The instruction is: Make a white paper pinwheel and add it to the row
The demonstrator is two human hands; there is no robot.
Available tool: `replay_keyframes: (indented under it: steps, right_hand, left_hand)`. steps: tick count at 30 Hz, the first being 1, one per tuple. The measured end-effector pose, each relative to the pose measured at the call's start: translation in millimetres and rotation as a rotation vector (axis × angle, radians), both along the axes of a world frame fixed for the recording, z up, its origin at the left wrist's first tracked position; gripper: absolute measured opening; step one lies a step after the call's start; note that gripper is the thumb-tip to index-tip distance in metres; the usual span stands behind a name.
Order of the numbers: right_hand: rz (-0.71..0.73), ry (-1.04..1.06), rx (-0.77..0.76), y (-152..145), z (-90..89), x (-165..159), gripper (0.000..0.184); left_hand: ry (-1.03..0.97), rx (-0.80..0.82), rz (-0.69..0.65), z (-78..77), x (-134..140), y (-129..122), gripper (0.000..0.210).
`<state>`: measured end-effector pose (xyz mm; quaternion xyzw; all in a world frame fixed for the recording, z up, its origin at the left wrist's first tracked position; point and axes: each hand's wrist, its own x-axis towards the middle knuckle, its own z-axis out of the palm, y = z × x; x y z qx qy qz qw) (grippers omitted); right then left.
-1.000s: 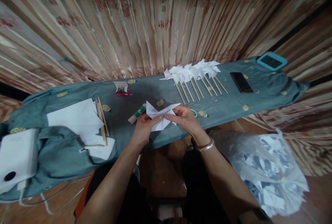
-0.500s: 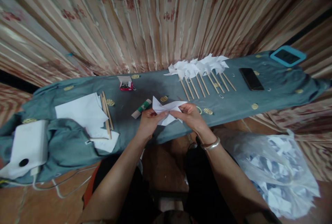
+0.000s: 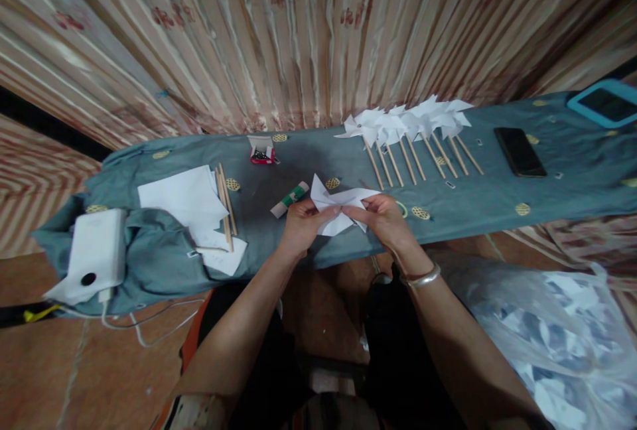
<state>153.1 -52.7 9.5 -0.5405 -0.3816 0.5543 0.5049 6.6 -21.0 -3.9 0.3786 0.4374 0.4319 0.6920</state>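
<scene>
View leftward — one pinwheel [image 3: 343, 200] between hands [image 3: 302, 222]

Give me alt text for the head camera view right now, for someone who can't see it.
A person's left hand and right hand hold a folded white paper over a gray-green cloth. Farther back to the right lie paper pinwheels on wooden sticks; to the left are white sheets, loose sticks and an open red box.

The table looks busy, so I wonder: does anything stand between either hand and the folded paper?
Nothing visible does: the left hand and right hand both pinch the folded white paper. The green-banded tube lies beside the left hand.
</scene>
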Motion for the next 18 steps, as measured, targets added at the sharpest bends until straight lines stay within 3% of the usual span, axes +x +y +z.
replay_keyframes:
  steps: [18]
  right_hand:
    - [0.023, 0.051, -0.031, 0.2, 5.9, -2.8, 0.029]
  left_hand:
    - [0.023, 0.009, -0.003, -0.2, -2.5, -1.0, 0.029]
